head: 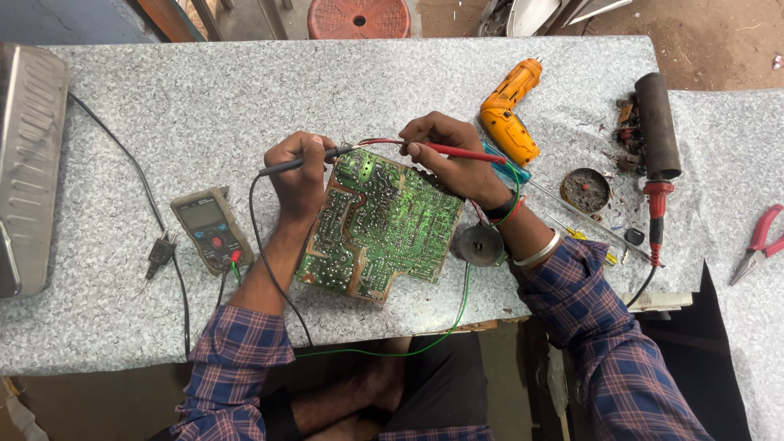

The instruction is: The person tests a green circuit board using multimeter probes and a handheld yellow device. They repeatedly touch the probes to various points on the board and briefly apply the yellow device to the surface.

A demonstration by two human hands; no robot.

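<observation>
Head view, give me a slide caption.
Left hand and right hand press black probe and red probe on circuit board, multimeter alongside.

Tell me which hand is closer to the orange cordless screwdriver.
Right. The right hand, holding the red probe, sits just beside the orange cordless screwdriver. The left hand, holding the black probe, is farther off, across the green circuit board.

Bright, even daylight; soft short shadows under hands (371,167); sharp focus; slight wide-angle bending at edges.
</observation>
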